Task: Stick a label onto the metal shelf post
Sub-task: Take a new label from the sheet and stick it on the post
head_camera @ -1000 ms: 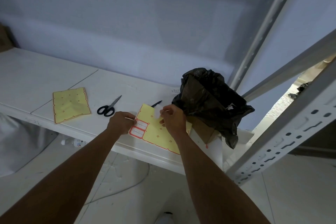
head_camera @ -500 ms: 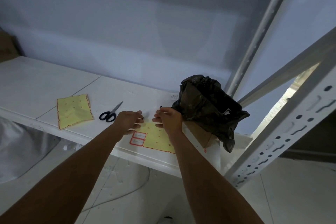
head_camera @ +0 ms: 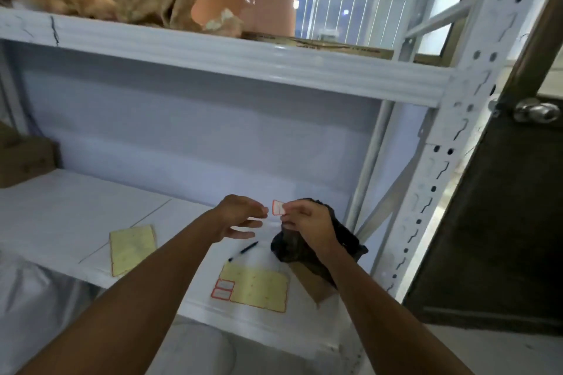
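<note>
A small white label with a red border [head_camera: 277, 207] is pinched by its right edge between the fingertips of my right hand [head_camera: 307, 222], held up above the shelf. My left hand [head_camera: 240, 218] hovers just left of the label with its fingers spread and nothing in it. The white perforated metal shelf post [head_camera: 451, 143] rises at the right, well apart from both hands. Below the hands a yellow label sheet [head_camera: 256, 286] lies on the white shelf [head_camera: 61, 216], with two red-bordered labels at its left edge.
A black pen [head_camera: 243, 250] lies on the shelf above the sheet. A black plastic bag [head_camera: 344, 245] over brown card sits under my right wrist. A second yellow sheet [head_camera: 131, 248] lies at the left. The upper shelf beam [head_camera: 213, 55] spans overhead; a dark door with a knob [head_camera: 536, 111] stands at the right.
Both hands have lifted off the label sheet; my right hand now holds a peeled label in the air. The view has tilted up, showing the upper shelf and the post.
</note>
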